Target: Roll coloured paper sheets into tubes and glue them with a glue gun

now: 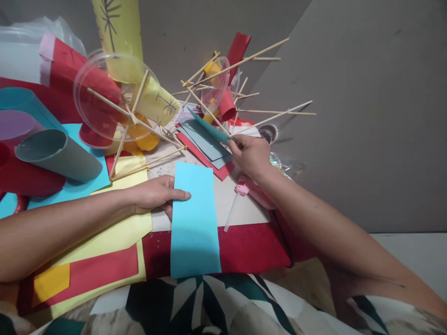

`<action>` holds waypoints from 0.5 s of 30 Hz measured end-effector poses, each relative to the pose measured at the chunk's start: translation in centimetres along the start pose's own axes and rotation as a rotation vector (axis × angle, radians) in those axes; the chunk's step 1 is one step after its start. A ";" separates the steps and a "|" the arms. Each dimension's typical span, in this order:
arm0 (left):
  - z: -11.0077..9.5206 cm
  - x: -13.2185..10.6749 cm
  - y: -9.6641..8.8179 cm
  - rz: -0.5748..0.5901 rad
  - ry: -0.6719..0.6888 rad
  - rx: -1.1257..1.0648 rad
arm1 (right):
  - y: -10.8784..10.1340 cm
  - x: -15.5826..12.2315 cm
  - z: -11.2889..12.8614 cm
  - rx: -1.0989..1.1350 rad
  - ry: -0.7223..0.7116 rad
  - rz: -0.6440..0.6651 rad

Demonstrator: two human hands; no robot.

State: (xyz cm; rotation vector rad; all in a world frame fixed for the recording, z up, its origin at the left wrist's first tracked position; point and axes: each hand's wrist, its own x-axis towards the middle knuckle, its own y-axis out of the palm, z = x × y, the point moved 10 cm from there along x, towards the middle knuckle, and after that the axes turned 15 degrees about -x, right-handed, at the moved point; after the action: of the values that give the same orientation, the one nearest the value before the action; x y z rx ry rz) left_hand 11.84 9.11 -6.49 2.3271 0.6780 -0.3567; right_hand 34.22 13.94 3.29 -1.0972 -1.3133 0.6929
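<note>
A light blue paper rectangle (194, 223) is upright in front of me, with my left hand (162, 193) closed on its left edge, thumb across the front. Farther back, my right hand (252, 156) pinches the near end of a darker blue-green paper piece (211, 128), which slants up to the left. Under that piece lie grey-blue paper pieces (202, 139) and a red paper strip (223, 172). A pink glue gun (256, 190) with a clear stick poking out lies below my right wrist, partly hidden by my forearm.
Stick frames (129, 114) with clear plastic lids stand at the back. Rolled paper tubes (66, 156) crowd the left, by red scissor handles (21, 203). Yellow paper sheets (136, 232) lie under my left forearm. A tape roll (269, 133) sits near the wall (366, 116).
</note>
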 end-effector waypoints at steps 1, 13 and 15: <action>0.0 0.0 0.0 0.001 0.002 0.001 | 0.0 0.0 -0.1 0.035 0.020 0.013; -0.3 0.0 0.4 0.003 0.002 0.028 | 1.8 -0.9 2.4 0.062 -0.131 0.251; -0.2 -0.1 0.6 -0.007 0.008 0.014 | 1.7 -1.6 3.6 -0.013 -0.218 0.306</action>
State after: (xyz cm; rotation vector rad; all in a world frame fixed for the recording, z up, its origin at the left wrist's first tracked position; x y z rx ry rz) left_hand 12.10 8.85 -5.96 2.3414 0.6898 -0.3565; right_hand 30.77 13.99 0.79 -1.2755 -1.3465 1.0556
